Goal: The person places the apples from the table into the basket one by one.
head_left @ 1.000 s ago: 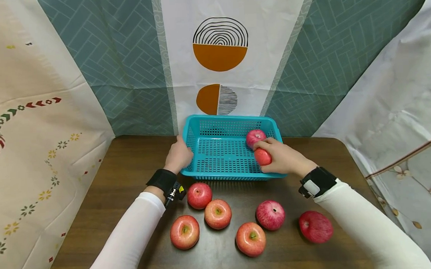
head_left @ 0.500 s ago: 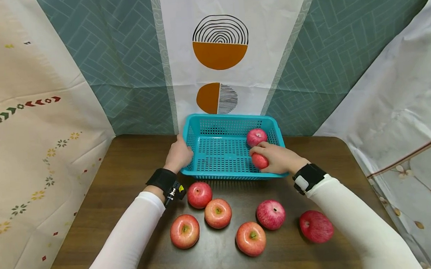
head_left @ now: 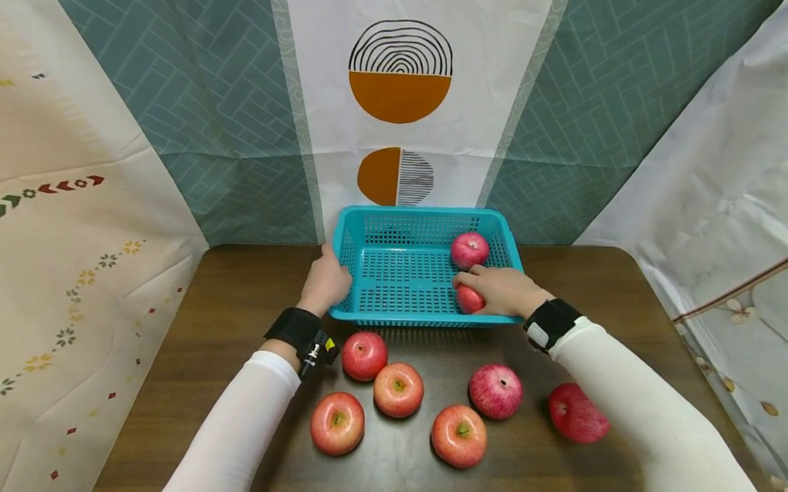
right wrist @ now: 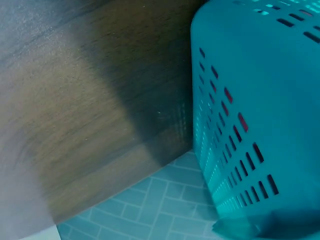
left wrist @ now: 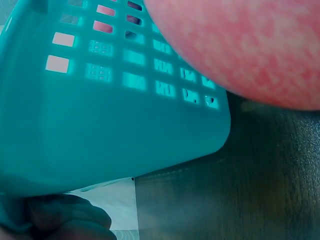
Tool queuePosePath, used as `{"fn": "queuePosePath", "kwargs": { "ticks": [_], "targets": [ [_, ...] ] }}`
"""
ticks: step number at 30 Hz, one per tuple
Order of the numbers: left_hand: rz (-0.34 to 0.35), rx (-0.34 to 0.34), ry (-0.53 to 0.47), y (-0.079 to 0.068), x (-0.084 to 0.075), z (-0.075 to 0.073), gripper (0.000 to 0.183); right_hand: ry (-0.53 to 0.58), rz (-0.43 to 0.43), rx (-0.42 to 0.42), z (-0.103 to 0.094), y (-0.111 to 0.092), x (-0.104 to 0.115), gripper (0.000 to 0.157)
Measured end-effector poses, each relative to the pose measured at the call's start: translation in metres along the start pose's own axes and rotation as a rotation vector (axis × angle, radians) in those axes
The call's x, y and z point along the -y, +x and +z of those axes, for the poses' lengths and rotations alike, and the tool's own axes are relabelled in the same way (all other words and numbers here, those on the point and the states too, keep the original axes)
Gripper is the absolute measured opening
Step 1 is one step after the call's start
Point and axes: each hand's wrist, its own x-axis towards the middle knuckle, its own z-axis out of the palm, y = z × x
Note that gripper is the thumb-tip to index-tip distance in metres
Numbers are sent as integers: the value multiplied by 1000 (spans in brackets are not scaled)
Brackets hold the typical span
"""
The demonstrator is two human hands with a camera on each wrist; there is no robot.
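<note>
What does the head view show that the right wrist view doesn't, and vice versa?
Only head: the right hand gripping a round red apple inside the turquoise plastic basket, a round pinkish-red apple beyond it, the left hand at the basket's left end, and six round reddish apples on the brown wooden table.

Only right wrist: the outer face of the basket's right end, with red slivers showing through its slots.

Both: the basket, the table and the teal brick-patterned backdrop.

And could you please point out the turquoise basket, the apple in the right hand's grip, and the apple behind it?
Turquoise basket [head_left: 395, 275]: head view, bare slotted floor.
Gripped apple [head_left: 469, 300]: head view, its uncovered part.
Apple behind it [head_left: 470, 251]: head view, middle of visible side.
</note>
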Motion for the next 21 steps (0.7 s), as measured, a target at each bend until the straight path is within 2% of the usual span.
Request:
{"fn": "queuePosePath", "kwargs": {
  "ticks": [11,21],
  "targets": [
    [-5,-3,-8,-2,-1,-1,65,-64,18,24,4,4,0,65],
    [-5,2,-4,-2,0,-1,65,-61,29,21,4,6,-1,71]
  ]
}}
